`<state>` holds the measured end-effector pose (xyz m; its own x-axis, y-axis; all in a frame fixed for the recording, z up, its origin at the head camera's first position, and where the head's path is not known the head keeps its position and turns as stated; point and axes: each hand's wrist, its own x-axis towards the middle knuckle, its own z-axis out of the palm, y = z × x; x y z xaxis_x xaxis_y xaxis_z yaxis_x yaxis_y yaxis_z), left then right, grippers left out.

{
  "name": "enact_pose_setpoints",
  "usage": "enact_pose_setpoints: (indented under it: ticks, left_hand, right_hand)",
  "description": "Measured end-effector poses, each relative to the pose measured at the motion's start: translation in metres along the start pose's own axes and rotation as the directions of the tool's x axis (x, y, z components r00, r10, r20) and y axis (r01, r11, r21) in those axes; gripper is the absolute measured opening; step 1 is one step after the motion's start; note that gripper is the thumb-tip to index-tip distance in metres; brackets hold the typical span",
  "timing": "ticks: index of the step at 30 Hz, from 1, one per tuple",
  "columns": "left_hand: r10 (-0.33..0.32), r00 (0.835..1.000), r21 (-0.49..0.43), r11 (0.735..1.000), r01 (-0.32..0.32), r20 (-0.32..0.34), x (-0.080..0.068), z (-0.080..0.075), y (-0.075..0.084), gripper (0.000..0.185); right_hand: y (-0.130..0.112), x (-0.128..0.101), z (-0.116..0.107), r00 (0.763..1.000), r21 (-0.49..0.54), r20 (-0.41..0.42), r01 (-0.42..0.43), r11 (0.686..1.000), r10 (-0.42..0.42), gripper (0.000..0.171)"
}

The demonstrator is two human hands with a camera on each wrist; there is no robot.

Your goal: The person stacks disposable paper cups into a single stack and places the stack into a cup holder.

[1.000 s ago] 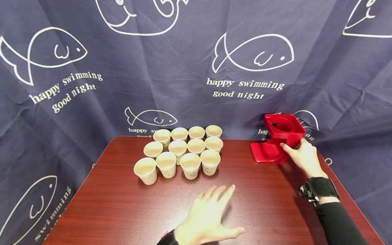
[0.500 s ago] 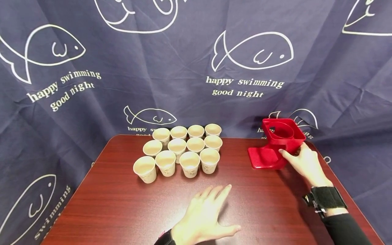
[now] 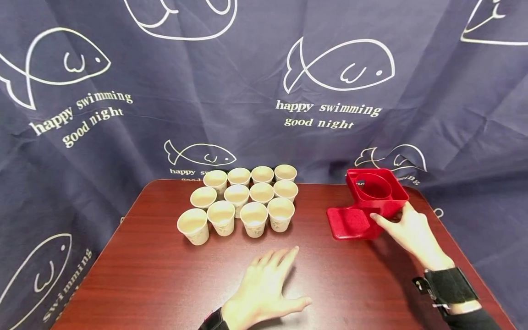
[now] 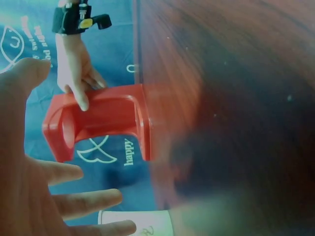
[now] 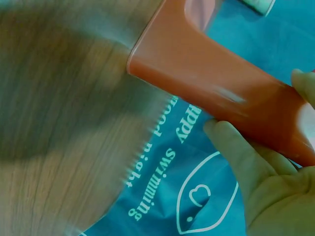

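Note:
On the right of the head view, my right hand grips the upright of a red plastic stand, thumb on the near side. The stand has a flat base and a squarish top with a round hole. Its C-shaped profile shows in the left wrist view, the red stand standing close over the tabletop. My left hand is spread palm down at the front middle, holding nothing. Beyond its fingertips, several white paper cups stand upright in three rows, mouths up.
The reddish-brown wooden table has rounded back corners. Behind it and along both sides hangs a dark blue curtain printed with white fish and lettering. The stand is near the table's right edge.
My right hand has brought the red stand toward me and slightly left. My left hand has drifted a little left, still spread. The cups keep their arrangement.

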<state>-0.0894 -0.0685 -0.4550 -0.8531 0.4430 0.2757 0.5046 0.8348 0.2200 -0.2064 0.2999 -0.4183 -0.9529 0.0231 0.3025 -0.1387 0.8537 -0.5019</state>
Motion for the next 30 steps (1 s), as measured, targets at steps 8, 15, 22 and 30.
enact_pose_setpoints:
  ticks: [8, 15, 22, 30]
  left_hand:
    - [-0.016, 1.000, -0.019, 1.000, 0.017, 0.024, 0.009, 0.002, 0.005, 0.101]
    - [-0.004, 0.998, -0.029, 1.000, 0.005, 0.059, 0.029, 0.002, 0.017, 0.098]
    - [0.065, 0.996, 0.111, 0.991, -0.070, 0.053, 0.047, 0.008, 0.027, 0.089]
    - [0.067, 0.998, 0.169, 0.983, -0.067, 0.006, 0.073, 0.029, 0.027, 0.076]
  right_hand:
    - [-0.013, -0.009, 0.002, 1.000, 0.004, 0.023, 0.003, 1.000, -0.003, 0.069]
    - [-0.019, -0.019, 0.002, 1.000, 0.012, 0.025, -0.004, 1.000, 0.003, 0.072]
    - [-0.029, -0.028, 0.003, 0.999, 0.028, 0.035, -0.012, 1.000, 0.011, 0.072]
    - [-0.040, -0.034, 0.006, 0.999, 0.030, 0.033, -0.012, 0.999, 0.011, 0.071]
